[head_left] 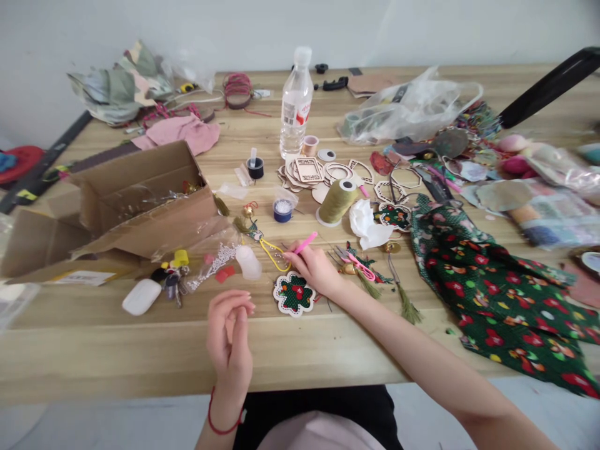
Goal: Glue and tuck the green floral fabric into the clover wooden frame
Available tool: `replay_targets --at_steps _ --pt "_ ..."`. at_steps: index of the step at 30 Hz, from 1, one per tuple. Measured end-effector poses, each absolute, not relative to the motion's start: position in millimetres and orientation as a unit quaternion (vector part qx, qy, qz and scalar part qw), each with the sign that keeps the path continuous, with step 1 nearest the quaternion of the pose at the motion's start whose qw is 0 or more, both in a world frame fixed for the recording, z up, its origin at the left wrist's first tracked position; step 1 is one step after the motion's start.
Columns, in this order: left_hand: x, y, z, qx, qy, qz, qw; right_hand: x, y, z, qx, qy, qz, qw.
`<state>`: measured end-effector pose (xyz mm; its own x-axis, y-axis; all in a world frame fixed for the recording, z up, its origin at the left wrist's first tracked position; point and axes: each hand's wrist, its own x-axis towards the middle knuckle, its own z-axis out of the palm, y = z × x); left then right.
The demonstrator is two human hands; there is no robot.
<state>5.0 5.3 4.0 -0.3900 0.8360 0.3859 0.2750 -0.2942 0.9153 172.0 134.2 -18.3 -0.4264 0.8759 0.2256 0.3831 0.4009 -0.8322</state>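
**Your two hands at a wooden craft surface, a pink tool in the right**

Your right hand [315, 270] sits just above and to the right of a scalloped floral ornament [294, 294], green with red flowers and a white edge. It is mostly closed, with thumb and fingers pinched around a slim pink stick [305, 242] whose tip points away from you. Its fingertips are close to a loop of yellow cord [274, 256], which lies just above the ornament.

Your left hand [229, 340] is raised off the surface [140, 356] to the left of the ornament, with a red cord bracelet [220, 415] at the wrist. Its fingers curl loosely inward, and you cannot tell whether it pinches anything very fine.

Beyond the ornament stand a spool of olive thread [337, 203] and a pile of laser-cut wooden frames [307, 172]. To its right lie pink-handled scissors [360, 267] and a green tassel [409, 311]. Further right spreads green floral fabric [497, 294]. To its left sits an open cardboard box [140, 200].
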Motion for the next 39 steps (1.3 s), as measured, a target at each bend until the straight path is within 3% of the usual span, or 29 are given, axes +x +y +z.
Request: replay_targets --at_steps 4,8,12,19,23,29,39 --pt "-2.9 16.6 12.8 0.498 0.573 0.618 0.204 174.0 134.2 -17.7 -0.417 -0.728 0.385 0.385" --pt "-19.7 43.2 30.6 0.608 0.615 0.486 0.123 174.7 135.3 -17.3 -0.423 -0.677 0.414 0.436" --pt "-32.7 72.6 36.9 0.693 0.616 0.350 0.133 172.9 133.4 -10.3 -0.432 -0.624 0.444 0.476" --pt "-39.5 84.7 20.0 0.732 0.620 0.259 0.118 177.5 114.3 33.5 -0.375 -0.527 0.550 0.529" --pt "-39.9 88.5 39.8 0.802 0.513 0.307 -0.003 184.9 105.8 41.3 -0.352 -0.508 0.533 0.578" --pt "-42.9 99.7 62.3 0.790 0.395 0.313 -0.350 193.6 93.4 22.5 -0.379 -0.514 0.481 0.600" --pt "-56.7 81.8 53.9 0.788 0.315 0.329 -0.415 186.9 70.1 19.4 -0.284 -0.734 0.331 0.520"
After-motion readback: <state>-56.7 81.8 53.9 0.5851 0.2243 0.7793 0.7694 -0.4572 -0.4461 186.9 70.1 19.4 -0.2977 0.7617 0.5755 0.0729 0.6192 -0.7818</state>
